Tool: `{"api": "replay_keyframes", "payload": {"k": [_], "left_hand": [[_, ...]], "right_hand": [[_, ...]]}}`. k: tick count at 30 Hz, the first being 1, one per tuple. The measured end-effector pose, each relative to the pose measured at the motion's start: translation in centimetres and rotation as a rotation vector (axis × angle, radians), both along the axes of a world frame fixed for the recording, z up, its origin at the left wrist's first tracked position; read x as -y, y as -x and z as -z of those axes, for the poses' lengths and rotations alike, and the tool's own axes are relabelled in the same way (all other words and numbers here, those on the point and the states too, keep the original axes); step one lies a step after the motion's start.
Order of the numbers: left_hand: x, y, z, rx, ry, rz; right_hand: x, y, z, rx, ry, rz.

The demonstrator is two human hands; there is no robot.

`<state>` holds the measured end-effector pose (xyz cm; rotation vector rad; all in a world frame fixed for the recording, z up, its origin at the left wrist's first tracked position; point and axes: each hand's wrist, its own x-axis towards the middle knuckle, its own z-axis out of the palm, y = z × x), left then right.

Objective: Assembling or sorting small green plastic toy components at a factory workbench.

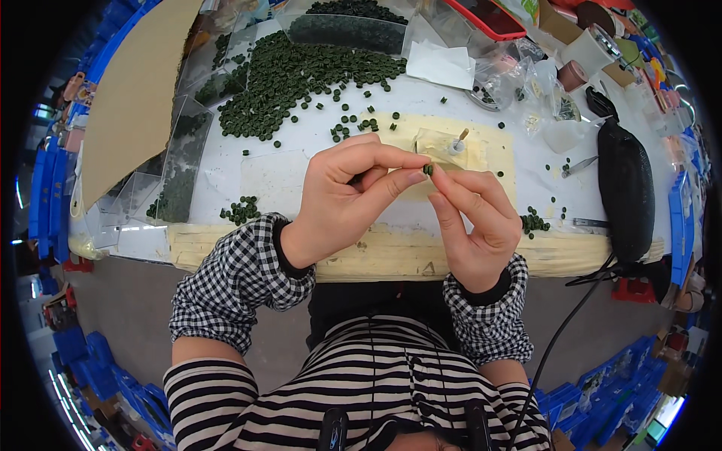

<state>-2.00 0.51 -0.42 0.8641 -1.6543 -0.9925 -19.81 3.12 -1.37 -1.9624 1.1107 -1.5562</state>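
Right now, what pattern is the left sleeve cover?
Black-and-white gingham check; the left sleeve cover shows best in the head view.

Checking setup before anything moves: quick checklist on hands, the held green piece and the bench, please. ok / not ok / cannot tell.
1. Small dark-green, round grooved piece pinched by left hand: ok, between thumb and index finger.
2. Right hand touching the piece: cannot tell; index fingertip is right at it, thumb apart.
3. Black-and-white checked fabric sleeve covers clear of fingertips: ok, both end near the wrists.
4. Thin brown stick in small whitish cup: ok, just beyond the hands.
5. Loose dark-green round pieces all in one pile: not ok, strays scattered around.
6. Held piece undamaged: cannot tell, too small.
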Motion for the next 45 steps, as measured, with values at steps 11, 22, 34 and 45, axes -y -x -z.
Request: {"api": "replay_keyframes", "payload": {"k": [11,22,34,45], "left_hand": [[-0.08,-0.08,0.35,-0.027,-0.091,0.032],[-0.05,-0.1,0.27,0.033,0.05,-0.006],[0.03,-0.05,0.27,0.062,0.099,-0.026],[0.16,0.0,0.44,0.04,0.08,-0.027]], "right_hand": [[0.08,0.28,-0.04,-0.052,-0.003,-0.055],[0.03,0.32,0.03,-0.017,-0.047,-0.081],[0.04,0.46,-0.02,-0.017,-0.057,-0.094],[0.1,0.52,0.13,-0.012,-0.045,-0.098]]}}
